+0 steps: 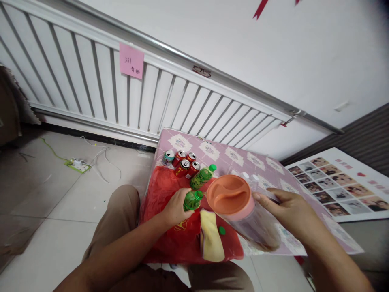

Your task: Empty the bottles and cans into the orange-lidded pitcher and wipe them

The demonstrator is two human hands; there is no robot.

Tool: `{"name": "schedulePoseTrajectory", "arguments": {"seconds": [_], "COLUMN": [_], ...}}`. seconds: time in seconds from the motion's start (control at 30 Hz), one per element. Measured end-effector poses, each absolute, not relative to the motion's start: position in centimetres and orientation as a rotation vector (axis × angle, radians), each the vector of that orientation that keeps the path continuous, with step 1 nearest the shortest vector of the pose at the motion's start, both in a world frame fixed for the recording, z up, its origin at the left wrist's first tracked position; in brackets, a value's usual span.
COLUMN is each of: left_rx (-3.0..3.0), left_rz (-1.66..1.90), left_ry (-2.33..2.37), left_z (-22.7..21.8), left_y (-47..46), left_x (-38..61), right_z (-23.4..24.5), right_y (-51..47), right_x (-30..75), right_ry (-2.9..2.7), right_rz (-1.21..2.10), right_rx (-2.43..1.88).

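Pitcher [244, 213] tilted partly over the red sheet [164, 180]: remotely, I grip its handle [272, 196] with the right hand [287, 207], apparently for support; the left hand [176, 209] clasps a green bottle [192, 201] above the sheet, seemingly steadying it.

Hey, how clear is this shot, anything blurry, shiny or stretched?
In the head view, the pitcher's lower body looks smeared, likely by motion; the pink note reads clearly; the pipe catches a bright streak; the upper right corner darkens; edges look stretched, wide-angle style.
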State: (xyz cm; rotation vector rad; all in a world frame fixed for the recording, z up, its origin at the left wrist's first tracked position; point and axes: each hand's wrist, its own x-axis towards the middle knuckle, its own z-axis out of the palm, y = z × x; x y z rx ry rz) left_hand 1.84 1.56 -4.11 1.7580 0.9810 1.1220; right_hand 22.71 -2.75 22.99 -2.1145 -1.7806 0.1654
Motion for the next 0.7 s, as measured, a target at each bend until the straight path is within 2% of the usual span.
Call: {"name": "schedulePoseTrajectory", "arguments": {"seconds": [0.1, 0.7], "left_rx": [1.760, 1.741], "left_rz": [1.129, 1.130], "left_ry": [0.976, 0.971], "left_z": [-4.18, -4.00], "left_y": [1.57, 1.52], "left_x": [1.82, 1.78], "right_z": [23.12, 23.24], "right_y": [-2.86, -2.79], "right_x": [22.66, 22.37], "right_ry": [-1.788, -1.735], "right_rz": [0.322, 0.301], "right_rx": [-2.145, -2.148]}}
